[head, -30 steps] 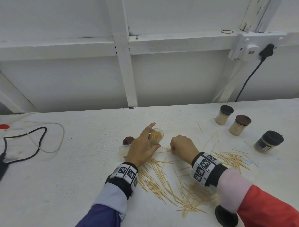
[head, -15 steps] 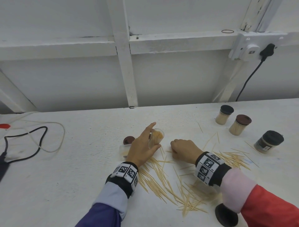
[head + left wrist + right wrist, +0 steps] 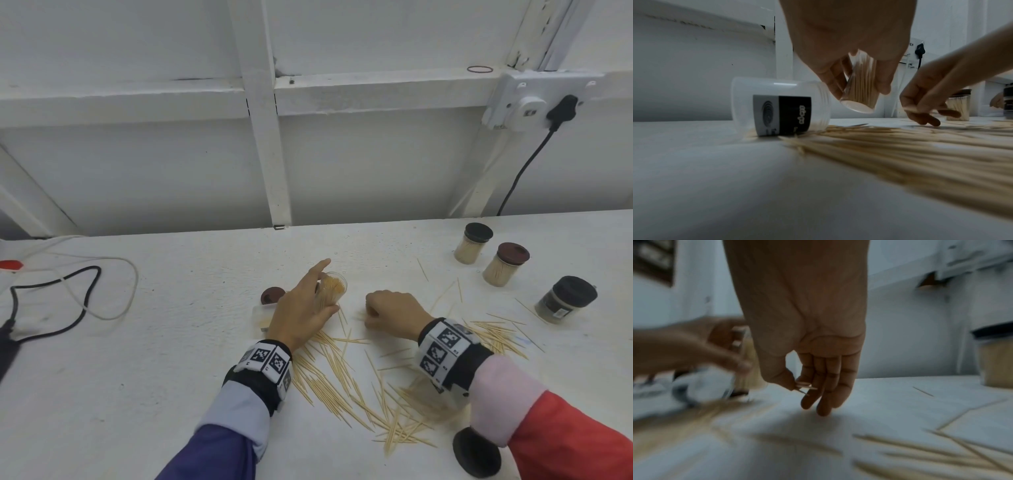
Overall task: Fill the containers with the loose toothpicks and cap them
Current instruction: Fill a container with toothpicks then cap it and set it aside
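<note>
Since the earlier frame, the right hand [image 3: 394, 313] has shifted slightly rightward, pinching a few thin wooden toothpicks [image 3: 803, 388]. At frame centre, the left hand [image 3: 301, 313] grips a tilted clear plastic container [image 3: 330, 291] full of toothpicks. Loose toothpicks [image 3: 342, 380] lie scattered below; three capped jars [image 3: 505, 269] stand at right.

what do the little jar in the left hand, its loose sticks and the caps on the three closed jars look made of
Jar in the left hand: clear, glossy, probably plastic; the toothpicks inside show through its wall.

Loose toothpicks: pale matte wood or bamboo, thin and pointed; which one is unclear.

Caps: two look black, one dark brown, matte, probably moulded plastic.
</note>
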